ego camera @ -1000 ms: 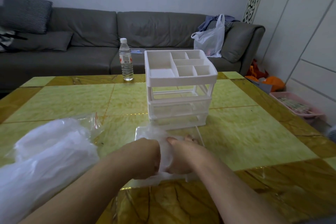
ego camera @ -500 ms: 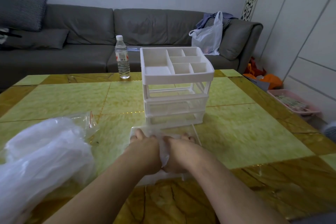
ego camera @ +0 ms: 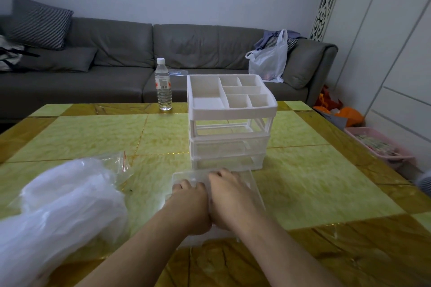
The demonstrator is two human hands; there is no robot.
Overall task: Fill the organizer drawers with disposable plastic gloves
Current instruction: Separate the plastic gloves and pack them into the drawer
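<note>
My table (ego camera: 93, 133) is yellow-green marble with amber-brown borders; the organizer (ego camera: 231, 109) is white, the sofa (ego camera: 121, 53) grey, its pillow (ego camera: 39, 22) finely striped.

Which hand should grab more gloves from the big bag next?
Probably the left hand. The bag of gloves lies on its side of the table, while the right hand sits farther away, over the clear drawer.
</note>
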